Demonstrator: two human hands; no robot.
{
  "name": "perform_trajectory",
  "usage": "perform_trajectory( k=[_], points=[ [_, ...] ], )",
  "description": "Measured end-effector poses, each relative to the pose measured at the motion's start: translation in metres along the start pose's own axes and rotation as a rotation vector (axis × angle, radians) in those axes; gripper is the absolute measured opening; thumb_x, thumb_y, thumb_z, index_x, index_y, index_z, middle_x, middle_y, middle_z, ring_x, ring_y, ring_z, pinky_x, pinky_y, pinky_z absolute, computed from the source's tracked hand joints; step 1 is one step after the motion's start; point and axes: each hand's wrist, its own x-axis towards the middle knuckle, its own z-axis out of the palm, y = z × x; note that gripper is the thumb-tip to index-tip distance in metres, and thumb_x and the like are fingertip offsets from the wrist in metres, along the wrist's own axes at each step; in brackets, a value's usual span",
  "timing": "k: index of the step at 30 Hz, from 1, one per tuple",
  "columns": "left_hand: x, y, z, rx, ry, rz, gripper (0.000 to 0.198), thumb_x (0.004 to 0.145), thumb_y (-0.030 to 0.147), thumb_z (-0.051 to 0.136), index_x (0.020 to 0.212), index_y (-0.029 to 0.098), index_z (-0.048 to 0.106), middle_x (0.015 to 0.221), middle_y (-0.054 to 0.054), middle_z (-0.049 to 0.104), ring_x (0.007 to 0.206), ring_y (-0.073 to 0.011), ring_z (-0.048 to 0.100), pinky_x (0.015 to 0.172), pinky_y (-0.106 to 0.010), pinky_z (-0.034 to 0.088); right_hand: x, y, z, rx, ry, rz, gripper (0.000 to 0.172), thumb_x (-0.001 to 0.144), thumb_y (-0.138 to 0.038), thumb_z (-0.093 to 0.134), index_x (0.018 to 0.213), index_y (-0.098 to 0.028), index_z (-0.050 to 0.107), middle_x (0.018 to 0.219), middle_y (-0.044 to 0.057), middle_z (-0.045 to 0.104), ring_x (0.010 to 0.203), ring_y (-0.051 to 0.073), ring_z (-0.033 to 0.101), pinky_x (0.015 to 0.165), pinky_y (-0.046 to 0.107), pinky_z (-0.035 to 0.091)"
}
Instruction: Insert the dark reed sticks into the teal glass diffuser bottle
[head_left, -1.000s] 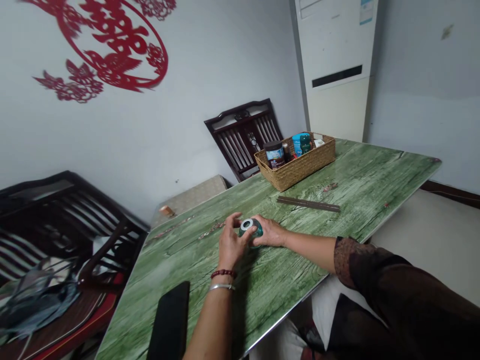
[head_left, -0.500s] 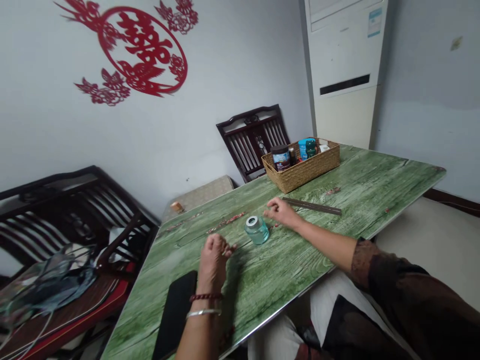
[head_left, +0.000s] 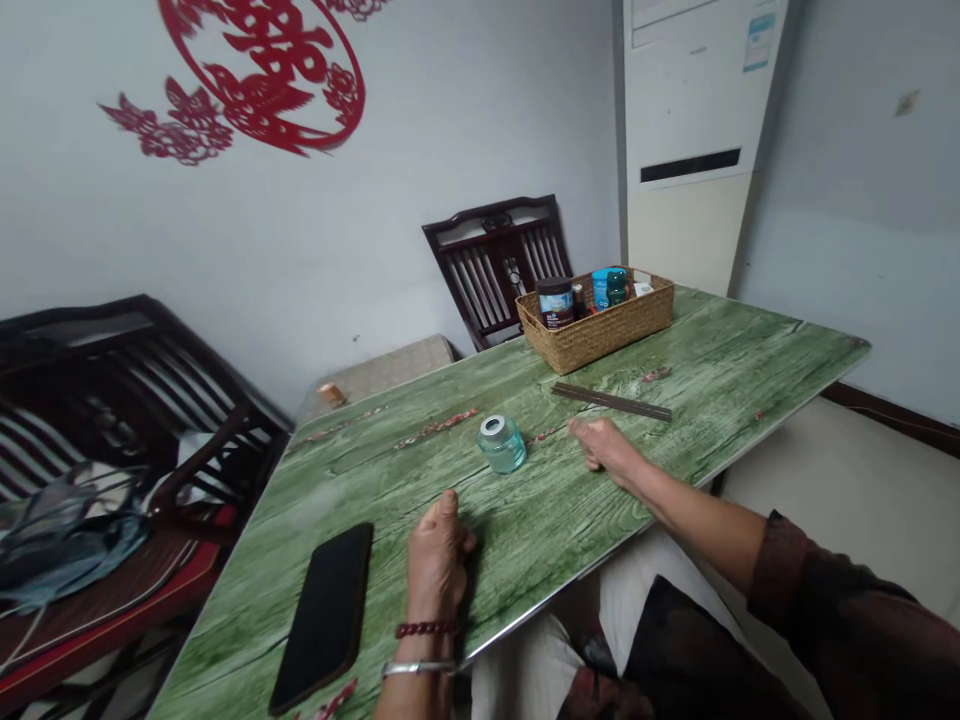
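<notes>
1. Hands are both closed, and we see nothing held in either. The left hand rises from the table in a loose fist, with a red bead bracelet and a silver bangle on its wrist. The right hand rests curled on the tabletop, its fingers folded under.
2. Small glass jar, tinted pale teal, stands on its base between the two hands, touching neither. Its long axis runs upright, and its pale round mouth faces up. We can read no writing on it.
3. Black smartphone lies just beside the left hand, its long axis slanting away from us.
4. Dark slender strip lies beyond the right hand on the green wood-grain table; we cannot tell exactly what it is.
5. Wicker basket sits farther back and holds a dark-lidded jar and a blue bottle. We cannot read their labels.
6. Red paper-cut on the wall shows the double-happiness character. We cannot read the sticker on the floor-standing air conditioner.
</notes>
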Motion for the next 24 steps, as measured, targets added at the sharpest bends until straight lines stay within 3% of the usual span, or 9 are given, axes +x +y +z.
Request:
perform_trajectory(
  k=[3, 6, 11, 20, 24],
  points=[
    [0.001, -0.005, 0.001, 0.089, 0.016, 0.037, 0.073, 0.057, 0.074, 0.089, 0.062, 0.024, 0.037, 0.053, 0.013, 0.026, 0.047, -0.0058, 0.027, 0.043, -0.02, 0.035, -0.001, 0.024, 0.003, -0.069, 0.015, -0.008, 0.075, 0.068, -0.092, 0.064, 0.056, -0.028, 0.027, 0.051, -0.01, 0.017, 0.047, 0.007, 0.018, 0.042, 0.025, 0.024],
    [0.001, -0.007, 0.0, 0.117, 0.005, 0.064, 0.07, 0.059, 0.07, 0.089, 0.061, 0.024, 0.037, 0.054, 0.012, 0.027, 0.048, -0.0063, 0.028, 0.043, -0.021, 0.035, -0.001, 0.031, 0.001, -0.085, 0.008, -0.034, 0.071, 0.074, -0.085, 0.064, 0.056, -0.027, 0.028, 0.054, -0.009, 0.017, 0.049, 0.007, 0.018, 0.044, 0.025, 0.022],
    [0.0, -0.007, 0.0, 0.129, 0.014, 0.084, 0.071, 0.059, 0.069, 0.088, 0.058, 0.024, 0.033, 0.054, 0.012, 0.026, 0.047, -0.0065, 0.028, 0.043, -0.021, 0.033, 0.0, 0.029, -0.003, -0.115, -0.007, -0.06, 0.068, 0.079, -0.081, 0.063, 0.056, -0.027, 0.029, 0.055, -0.009, 0.017, 0.05, 0.008, 0.02, 0.047, 0.025, 0.023],
    [0.0, -0.01, 0.002, 0.229, 0.021, 0.139, 0.07, 0.059, 0.07, 0.086, 0.056, 0.025, 0.033, 0.052, 0.012, 0.028, 0.046, -0.0075, 0.031, 0.044, -0.022, 0.036, -0.002, 0.023, 0.0, -0.235, -0.019, -0.077, 0.071, 0.073, -0.086, 0.06, 0.052, -0.027, 0.026, 0.053, -0.007, 0.019, 0.053, 0.009, 0.022, 0.052, 0.027, 0.015],
    [0.007, -0.01, -0.001, 0.272, -0.015, 0.1, 0.073, 0.056, 0.075, 0.086, 0.058, 0.025, 0.032, 0.052, 0.012, 0.029, 0.046, -0.0071, 0.031, 0.044, -0.022, 0.034, -0.006, 0.012, 0.003, -0.331, -0.037, -0.092, 0.068, 0.081, -0.078, 0.058, 0.052, -0.026, 0.024, 0.054, -0.007, 0.02, 0.055, 0.009, 0.022, 0.056, 0.028, 0.015]
  ],
)
